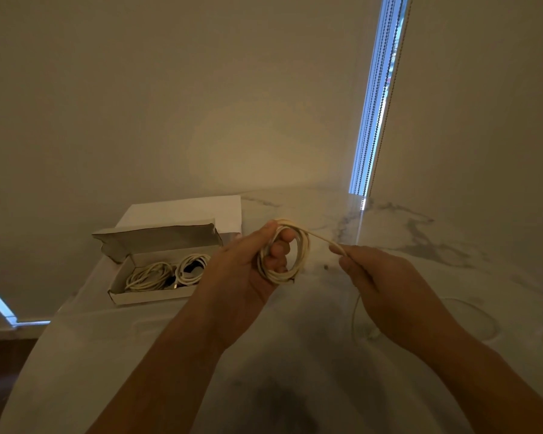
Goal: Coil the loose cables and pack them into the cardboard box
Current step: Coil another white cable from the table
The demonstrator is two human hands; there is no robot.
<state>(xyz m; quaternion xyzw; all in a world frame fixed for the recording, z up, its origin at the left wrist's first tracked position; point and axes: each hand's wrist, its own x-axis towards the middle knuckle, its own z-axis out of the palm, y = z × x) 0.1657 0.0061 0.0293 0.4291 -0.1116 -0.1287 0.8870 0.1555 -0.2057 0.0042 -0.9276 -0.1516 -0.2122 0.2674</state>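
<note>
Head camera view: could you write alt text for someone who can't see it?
A person's left hand holds a coil of white cable while the right hand pinches its loose end. To the left on the marble table, an open cardboard box already holds coiled cables.

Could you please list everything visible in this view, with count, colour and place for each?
Cardboard box: one, white outside and grey-brown inside, lid open, on the table at left.
Coiled cables in the box: at least two, off-white, side by side inside; something dark lies between them, too unclear to name.
Cable being coiled: one, off-white, looped around the left hand's fingers, its free end running to the right hand and down onto the table.
White sheet: one, behind the box.
Table: one, white marble with grey veins.
Roller blinds: pale beige, behind the table.
Bead chains: several, dark, in the bright gap between the blinds.
Left hand: holds the coil.
Right hand: pinches the cable's free length.
</note>
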